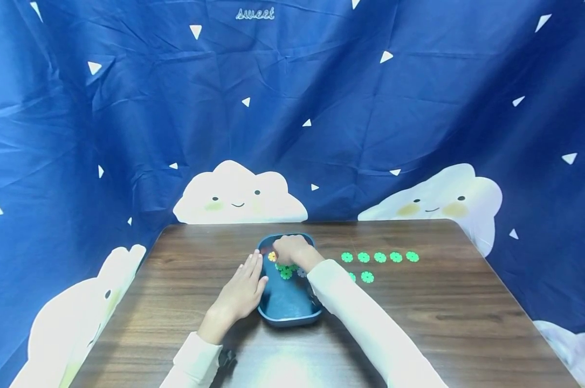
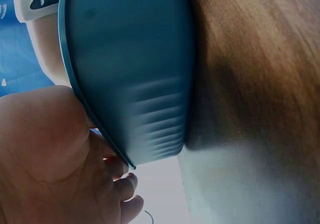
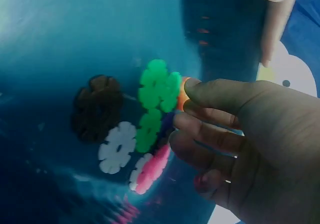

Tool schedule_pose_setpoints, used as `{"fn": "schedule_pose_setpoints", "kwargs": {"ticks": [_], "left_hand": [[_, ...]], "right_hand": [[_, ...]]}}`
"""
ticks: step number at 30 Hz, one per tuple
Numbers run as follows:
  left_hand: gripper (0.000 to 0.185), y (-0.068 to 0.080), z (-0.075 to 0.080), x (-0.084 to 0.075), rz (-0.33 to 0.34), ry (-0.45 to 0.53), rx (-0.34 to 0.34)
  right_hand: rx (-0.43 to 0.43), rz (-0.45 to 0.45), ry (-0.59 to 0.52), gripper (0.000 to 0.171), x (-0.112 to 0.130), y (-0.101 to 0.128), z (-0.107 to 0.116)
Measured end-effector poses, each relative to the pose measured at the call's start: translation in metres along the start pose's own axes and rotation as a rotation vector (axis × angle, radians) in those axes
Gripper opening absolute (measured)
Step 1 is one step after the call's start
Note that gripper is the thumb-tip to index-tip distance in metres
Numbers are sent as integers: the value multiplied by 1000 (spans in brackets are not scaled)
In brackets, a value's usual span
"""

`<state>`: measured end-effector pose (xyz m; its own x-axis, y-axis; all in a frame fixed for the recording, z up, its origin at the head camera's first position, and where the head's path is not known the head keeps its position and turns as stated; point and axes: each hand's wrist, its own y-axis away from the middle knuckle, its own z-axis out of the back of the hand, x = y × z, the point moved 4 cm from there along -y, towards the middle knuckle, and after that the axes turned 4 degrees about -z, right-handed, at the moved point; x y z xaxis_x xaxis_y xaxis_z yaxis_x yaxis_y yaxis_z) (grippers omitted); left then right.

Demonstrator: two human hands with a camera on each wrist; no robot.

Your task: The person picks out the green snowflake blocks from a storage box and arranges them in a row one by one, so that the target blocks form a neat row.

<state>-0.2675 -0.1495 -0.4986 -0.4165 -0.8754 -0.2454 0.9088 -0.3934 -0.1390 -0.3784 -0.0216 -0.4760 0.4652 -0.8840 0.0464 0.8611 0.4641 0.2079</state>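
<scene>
My right hand point(image 1: 292, 250) reaches into a blue plastic bin point(image 1: 287, 310), over a small cluster of flower-shaped discs. In the right wrist view its fingers are loosely bent, with the thumb and index fingertips right at an orange disc point(image 3: 182, 95). Beside them lie green discs point(image 3: 152, 84), a white disc point(image 3: 117, 148), a pink disc point(image 3: 152, 169) and a dark brown disc point(image 3: 97, 109). My left hand point(image 1: 241, 288) rests along the bin's left rim, fingers straight. Seen from the left wrist, the palm point(image 2: 45, 144) is against the rim.
On the brown wooden table point(image 1: 467, 312), right of the bin, several green discs point(image 1: 379, 257) lie in a row. Below that row are more green discs point(image 1: 367, 277), one partly hidden by the right sleeve point(image 1: 355, 307). A blue curtain point(image 1: 321, 81) with clouds hangs behind the table.
</scene>
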Motion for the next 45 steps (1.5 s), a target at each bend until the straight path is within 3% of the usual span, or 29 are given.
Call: {"fn": "schedule_pose_setpoints", "kwargs": {"ticks": [6,19,32,39,45], "left_hand": [[64,-1,2,-1,28,-13,34],[63,-2,-3,3,34,4,52],[65,0,-2,1,8,-18,8],[62,0,6,-4,14,-3,12],[65,1,2,-1,9,-26,29]], "right_hand": [[5,-17,11,29,-1,-1,-5],[22,-10,55,36,7,1,-6],[12,11,88,44,13,1,-8],[4,25,87,42,15,2,-6],[2,46,36,38,13,8,-1]]}}
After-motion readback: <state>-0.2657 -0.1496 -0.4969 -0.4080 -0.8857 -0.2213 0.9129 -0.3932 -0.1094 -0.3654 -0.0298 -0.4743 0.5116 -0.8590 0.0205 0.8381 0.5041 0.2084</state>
